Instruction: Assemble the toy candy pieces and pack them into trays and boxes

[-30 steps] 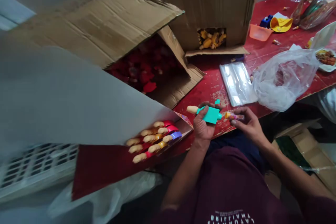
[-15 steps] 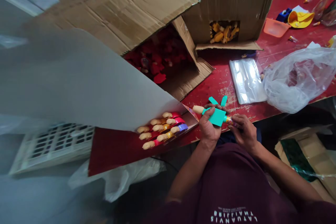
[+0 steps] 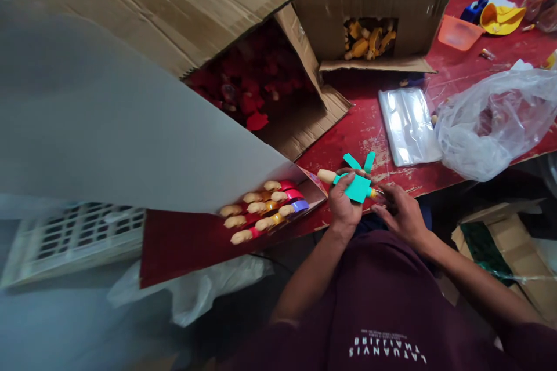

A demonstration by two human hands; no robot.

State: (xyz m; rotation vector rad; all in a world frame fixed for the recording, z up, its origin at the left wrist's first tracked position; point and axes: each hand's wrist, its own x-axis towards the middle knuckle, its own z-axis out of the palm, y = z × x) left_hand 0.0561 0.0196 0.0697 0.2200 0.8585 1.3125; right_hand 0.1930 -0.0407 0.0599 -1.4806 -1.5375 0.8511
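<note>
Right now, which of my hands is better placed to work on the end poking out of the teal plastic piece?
Probably your right hand: its fingers sit right by that end, while your left hand is wrapped around the teal plastic piece.

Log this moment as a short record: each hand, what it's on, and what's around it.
Left hand: grips teal plastic piece, cream tip pointing left
Right hand: at the piece's right end
Surface: worn red table
Beside hands: open box of cream-tipped items
Ahead: cardboard cartons of red items and yellow items
Right: clear sleeves, clear plastic bag
</note>
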